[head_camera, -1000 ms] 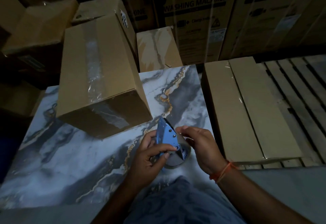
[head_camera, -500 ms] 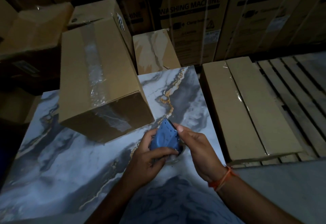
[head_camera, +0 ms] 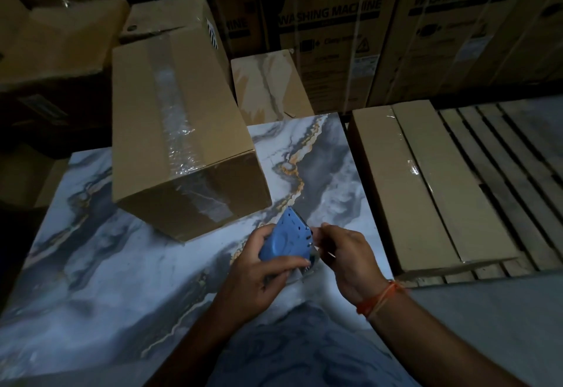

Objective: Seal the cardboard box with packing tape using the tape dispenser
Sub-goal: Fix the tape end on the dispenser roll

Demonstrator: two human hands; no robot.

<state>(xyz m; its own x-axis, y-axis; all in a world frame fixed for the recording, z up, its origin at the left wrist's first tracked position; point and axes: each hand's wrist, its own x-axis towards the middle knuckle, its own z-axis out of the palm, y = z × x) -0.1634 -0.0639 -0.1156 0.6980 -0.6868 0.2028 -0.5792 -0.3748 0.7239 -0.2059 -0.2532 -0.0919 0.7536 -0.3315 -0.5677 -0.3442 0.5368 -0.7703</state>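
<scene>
On the marbled tabletop point(head_camera: 91, 264) lies the taped cardboard box point(head_camera: 179, 130), far left; just in front of it the left hand point(head_camera: 256, 277) wraps around the blue tape dispenser point(head_camera: 286, 240), while the right hand point(head_camera: 347, 255) pinches at its tape edge

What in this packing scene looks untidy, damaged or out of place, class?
The clear tape along the top of the cardboard box is wrinkled and bubbled, not flat, and carries crookedly down the near end. The box sits askew on the marble-patterned table. The left hand holds the blue tape dispenser.
</scene>
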